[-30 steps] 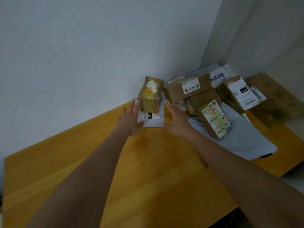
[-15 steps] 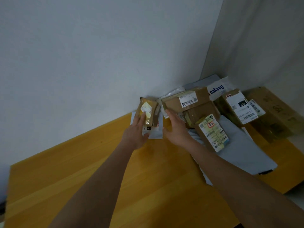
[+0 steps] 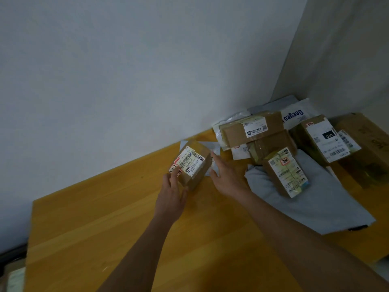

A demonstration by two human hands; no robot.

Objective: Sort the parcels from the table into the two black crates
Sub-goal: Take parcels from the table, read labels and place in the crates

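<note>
Pale grey walls meet in a corner at the upper right of the frame, and below them a yellow wooden table runs across the lower half. A heap of parcels is crowded into that corner: a long taped carton, a labelled box marked 010, a small upright box resting on a grey mailer bag. One small brown parcel is held apart from the heap at frame centre, tilted so that its white label faces up — probably so it can be read before a crate is chosen. It is gripped by the left hand, fingers curled round its lower-left edge; the right hand is spread, its straight fingers against the parcel's right side. Neither black crate is in view. Half a second earlier the parcel was still down beside the heap under reaching fingers — it is now raised and turned.
</note>
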